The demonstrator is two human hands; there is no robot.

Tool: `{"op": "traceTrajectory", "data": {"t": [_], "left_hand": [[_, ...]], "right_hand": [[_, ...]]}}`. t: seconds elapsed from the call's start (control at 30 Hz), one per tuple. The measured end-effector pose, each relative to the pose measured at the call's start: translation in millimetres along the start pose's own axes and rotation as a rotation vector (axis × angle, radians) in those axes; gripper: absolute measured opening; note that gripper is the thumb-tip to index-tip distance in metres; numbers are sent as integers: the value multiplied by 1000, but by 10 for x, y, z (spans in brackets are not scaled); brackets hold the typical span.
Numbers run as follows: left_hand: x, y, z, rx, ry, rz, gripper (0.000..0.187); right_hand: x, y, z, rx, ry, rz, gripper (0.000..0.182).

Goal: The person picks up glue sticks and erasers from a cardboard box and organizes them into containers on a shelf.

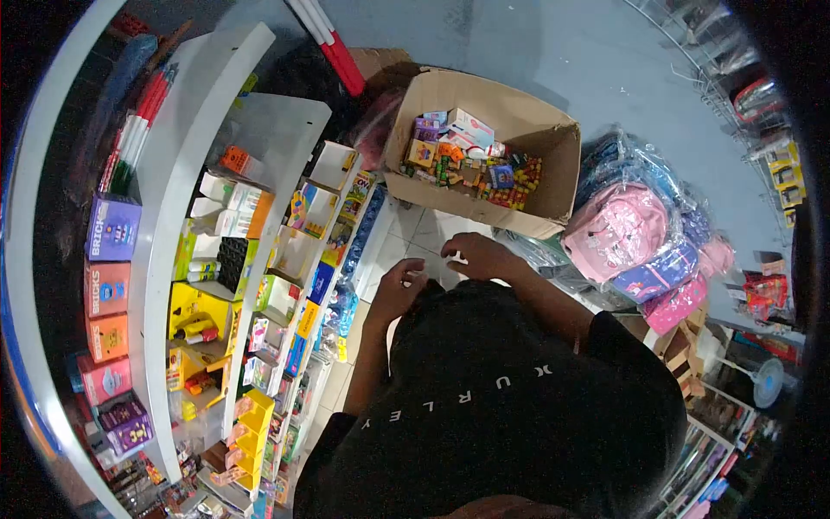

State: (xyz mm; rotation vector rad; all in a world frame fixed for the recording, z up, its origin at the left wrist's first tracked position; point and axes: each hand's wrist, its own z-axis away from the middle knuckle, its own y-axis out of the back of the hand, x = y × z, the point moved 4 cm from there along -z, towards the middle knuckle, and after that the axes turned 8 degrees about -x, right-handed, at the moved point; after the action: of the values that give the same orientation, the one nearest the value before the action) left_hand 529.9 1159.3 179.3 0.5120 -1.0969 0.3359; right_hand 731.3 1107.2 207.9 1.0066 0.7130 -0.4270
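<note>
My left hand [401, 287] is held in front of my black shirt [501, 381], its fingers loosely curved and apart. Close by on the right, my right hand [477, 256] has its fingers bent and spread, with a gap between thumb and forefinger. I see nothing in either hand, and they do not touch each other. Just beyond them stands an open cardboard box [527, 223]. Inside it lie many small colourful packets [519, 186], a white and pink carton [470, 128] and a purple box [426, 129].
To my left run stepped white shelves [194, 147] with small boxed goods, among them a yellow display box [251, 443]. Plastic-wrapped bags [618, 229] are piled right of the cardboard box. Red and white poles [333, 52] lean at the back. A fan [766, 382] is at far right.
</note>
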Motion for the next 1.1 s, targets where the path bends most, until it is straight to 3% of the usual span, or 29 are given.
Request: {"op": "traceTrajectory", "data": {"t": [0.13,0.23,0.4,0.47,0.63,0.73,0.8,0.83,0.87,0.9,1.0,1.1], "left_hand": [[-331,415,-6,78,25,1,37],[-527,665,-8,139,107,-17,36],[-739,883,-106,216,81,38,35],[-547,929,-198,258,57,9,34],[-362,825,-410,232,108,31,37],[-176,704,-515,230,141,-3,36],[-187,618,-580,234,144,13,36],[-187,577,-580,237,164,23,35],[-175,532,-574,242,186,36,35],[-151,494,-578,251,206,50,35],[-195,386,-494,305,248,55,34],[-244,270,-424,330,339,75,33]], "right_hand": [[35,228,-271,113,-31,29,25],[26,317,-425,53,-52,-3,25],[130,336,-628,-36,-20,35,24],[236,429,-732,-49,-15,51,25],[895,792,-971,93,-46,-47,18],[2024,538,-1076,201,-126,-95,17],[3343,-75,-1061,-5,141,-1219,15],[3821,-198,-854,33,-45,-905,14],[3993,-223,-615,-27,-338,-333,14],[4150,-234,-372,-147,-563,-61,13],[4492,-269,66,-352,-782,-2,14],[4552,-325,-58,-397,-755,-85,17]]}}
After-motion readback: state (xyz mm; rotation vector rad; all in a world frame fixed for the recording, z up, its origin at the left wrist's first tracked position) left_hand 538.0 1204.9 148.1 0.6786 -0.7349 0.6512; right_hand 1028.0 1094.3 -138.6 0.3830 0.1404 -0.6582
